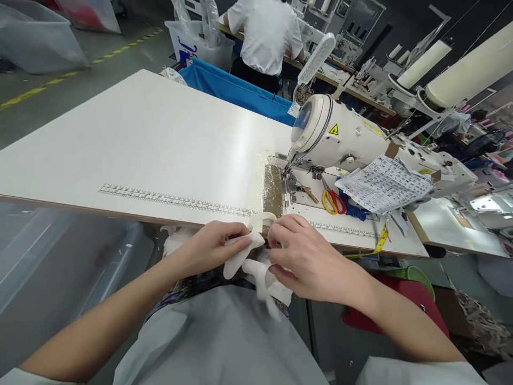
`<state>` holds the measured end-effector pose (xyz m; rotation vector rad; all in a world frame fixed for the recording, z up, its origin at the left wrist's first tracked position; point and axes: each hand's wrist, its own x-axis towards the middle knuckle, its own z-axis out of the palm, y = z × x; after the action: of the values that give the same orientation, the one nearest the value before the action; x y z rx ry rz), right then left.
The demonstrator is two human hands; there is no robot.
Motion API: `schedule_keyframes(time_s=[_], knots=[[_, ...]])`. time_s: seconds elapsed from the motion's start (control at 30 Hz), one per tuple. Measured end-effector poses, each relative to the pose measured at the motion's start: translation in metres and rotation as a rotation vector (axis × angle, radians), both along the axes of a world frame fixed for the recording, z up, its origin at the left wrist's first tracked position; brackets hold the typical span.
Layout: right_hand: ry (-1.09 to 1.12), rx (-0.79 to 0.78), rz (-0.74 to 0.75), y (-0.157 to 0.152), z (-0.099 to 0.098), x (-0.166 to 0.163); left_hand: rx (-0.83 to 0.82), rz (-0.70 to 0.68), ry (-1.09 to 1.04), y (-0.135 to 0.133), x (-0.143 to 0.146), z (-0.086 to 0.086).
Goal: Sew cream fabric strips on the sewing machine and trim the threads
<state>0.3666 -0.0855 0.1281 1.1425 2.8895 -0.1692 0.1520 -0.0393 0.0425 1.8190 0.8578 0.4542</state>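
Just off the table's front edge, above my lap, both hands are on white fabric strips. My left hand (220, 242) pinches a white fabric piece (239, 255) between thumb and fingers. To its right, my right hand (302, 254) is closed with curled fingers around a white strip (258, 271) that loops and hangs down. A small loop of the strip rises between the hands at the table edge. More white cloth lies below them on my lap. The sewing machine (316, 128) stands beyond my right hand, its needle area above the metal plate (273, 187).
The white table (180, 139) bears a printed ruler (172, 199). Scissors (332, 200), a paper sheet (385, 182) and a yellow tape measure (382, 239) are at the right. A blue cloth bin (236, 88) stands behind the table, near a seated person (266, 35).
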Motion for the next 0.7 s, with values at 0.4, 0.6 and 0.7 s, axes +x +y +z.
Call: schedule_keyframes(time_s=[0.4,0.6,0.7], knots=[[-0.034,-0.334,-0.168,0.029,-0.006,-0.008,-0.082,-0.166,-0.071,0.004,0.009,0.003],[0.031,-0.334,-0.237,0.028,-0.012,-0.003,-0.076,-0.164,-0.060,0.007,0.012,0.008],[0.049,-0.377,-0.274,0.029,-0.013,-0.001,-0.025,-0.183,-0.033,0.009,0.013,0.008]])
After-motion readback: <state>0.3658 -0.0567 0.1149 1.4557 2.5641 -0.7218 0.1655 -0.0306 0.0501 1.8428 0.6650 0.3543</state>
